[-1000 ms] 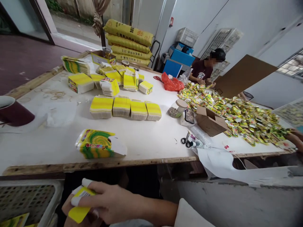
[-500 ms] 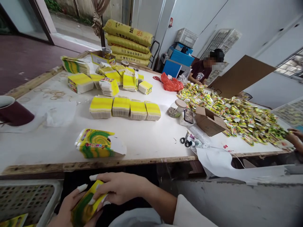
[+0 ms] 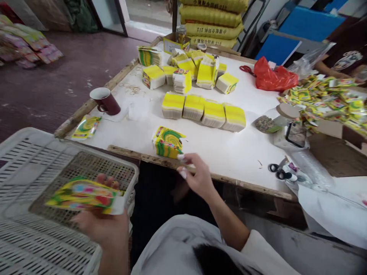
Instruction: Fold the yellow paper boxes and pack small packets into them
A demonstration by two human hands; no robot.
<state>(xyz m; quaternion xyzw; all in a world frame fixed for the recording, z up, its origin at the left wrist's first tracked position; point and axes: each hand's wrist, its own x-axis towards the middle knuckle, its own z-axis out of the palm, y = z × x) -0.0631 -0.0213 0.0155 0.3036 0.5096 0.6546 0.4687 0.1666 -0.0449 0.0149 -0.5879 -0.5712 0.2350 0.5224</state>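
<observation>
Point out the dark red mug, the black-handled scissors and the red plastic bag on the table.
Dark red ceramic mug (image 3: 106, 102), head view, on its outer side wall.
Black-handled scissors (image 3: 276, 171), head view, on the finger loops.
Red plastic bag (image 3: 273, 77), head view, on its crumpled middle.

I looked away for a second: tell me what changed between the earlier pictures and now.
The hands parted. The left hand now holds the yellow-green packet alone, out over the white crate. The right hand let go and reached up to the small stack at the table edge. The yellow bundles stayed put.
</observation>
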